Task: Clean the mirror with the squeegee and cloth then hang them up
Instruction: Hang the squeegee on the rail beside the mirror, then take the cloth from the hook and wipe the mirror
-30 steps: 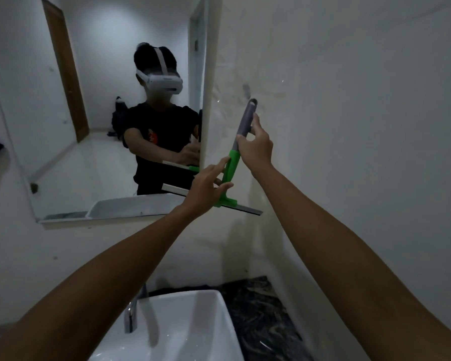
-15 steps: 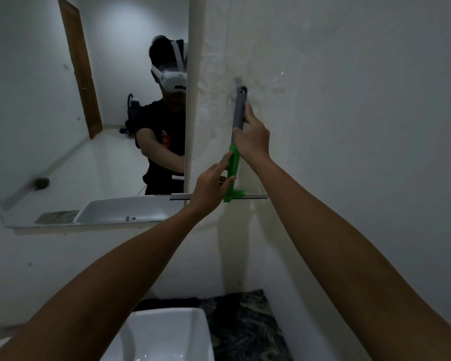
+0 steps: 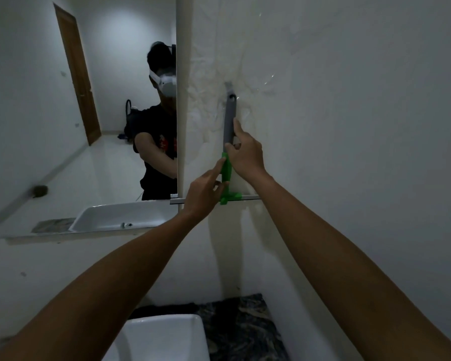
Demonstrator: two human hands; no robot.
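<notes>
Wall (image 3: pixel 349 126): I see white plaster, rough and patchy around the hook area.
Mirror (image 3: pixel 63 126): mounted left of the wall corner.
Sink (image 3: pixel 164 337): white basin below, dark marbled counter (image 3: pixel 245 324) beside it.
Squeegee (image 3: pixel 228 152): upright against the wall, blade down, grey handle top at a wall hook (image 3: pixel 229 87).
Right hand (image 3: pixel 246 155): pinching the handle.
Left hand (image 3: pixel 203 194): fingers extended, touching the green neck.

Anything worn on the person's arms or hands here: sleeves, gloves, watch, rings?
Nothing visible. The left hand and right hand are bare, without gloves or rings, and both forearms are bare to the frame edge, with no watch or sleeve in view.
</notes>
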